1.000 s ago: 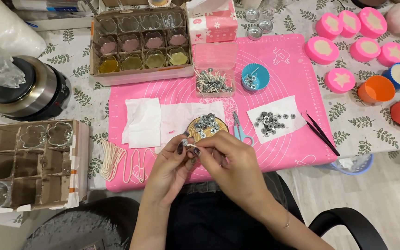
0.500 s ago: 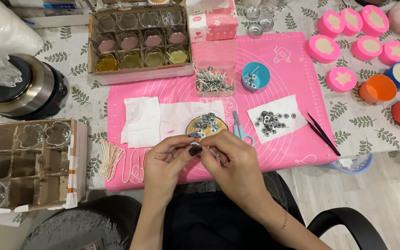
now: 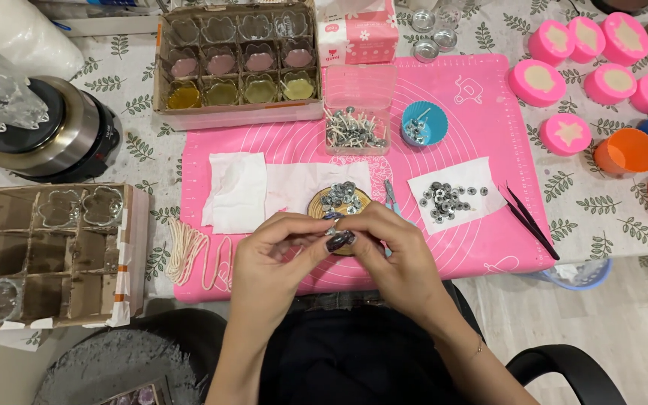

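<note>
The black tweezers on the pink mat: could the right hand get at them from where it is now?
Probably yes. The black tweezers lie uncovered at the pink mat's right edge, with only bare mat between them and the right hand. That hand's fingertips are busy pinching something small together with the left hand.

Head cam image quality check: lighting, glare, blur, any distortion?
Head view: even, soft light, only faint shadows under the left hand and right hand; mild glare on the steel pot and the clear cups upper left; pink mat sharp, its edges bow slightly from a wide lens; the small piece between the fingertips is too small to resolve.
</note>
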